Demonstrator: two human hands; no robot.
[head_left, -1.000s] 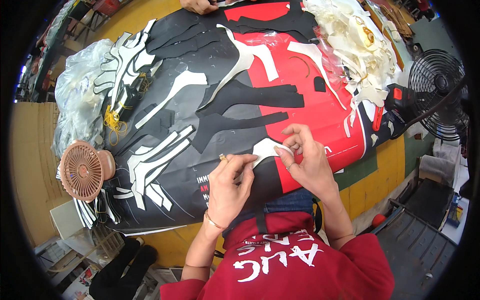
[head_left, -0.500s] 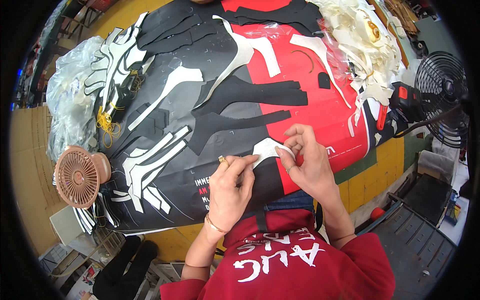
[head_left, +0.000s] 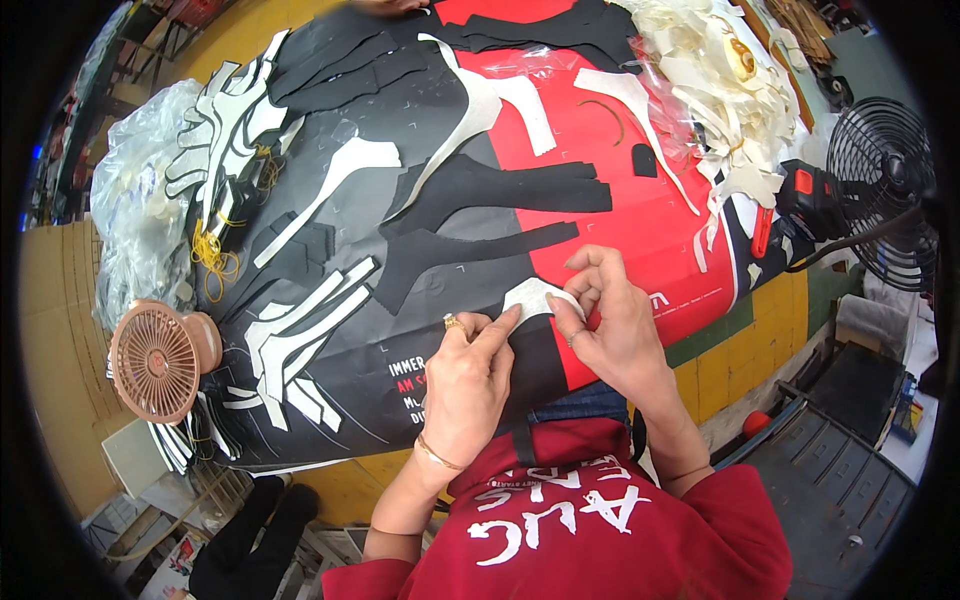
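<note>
A small curved white cut piece (head_left: 530,296), like fabric or lining, lies near the front edge of the covered table. My left hand (head_left: 472,372) has its fingers closed at the piece's left end, fingertips pressed together there. At its other end, my right hand (head_left: 617,325) pinches the edge between thumb and forefinger, the other fingers curled above. Part of the piece is hidden by my fingers. Just beyond it lie black cut pieces (head_left: 440,255), (head_left: 500,190) in the same kind of curved shape.
White-and-black strips (head_left: 300,330) and a pink fan (head_left: 158,355) are at left. Cream scraps (head_left: 720,80) pile up at far right, near a red cutter (head_left: 763,232) and black fan (head_left: 882,190). Another person's hand (head_left: 390,6) shows at the far edge.
My left hand has turned slightly and its forefinger now lies straighter onto the white piece. My right hand has hardly moved. The other person's hand shows more at the far edge.
</note>
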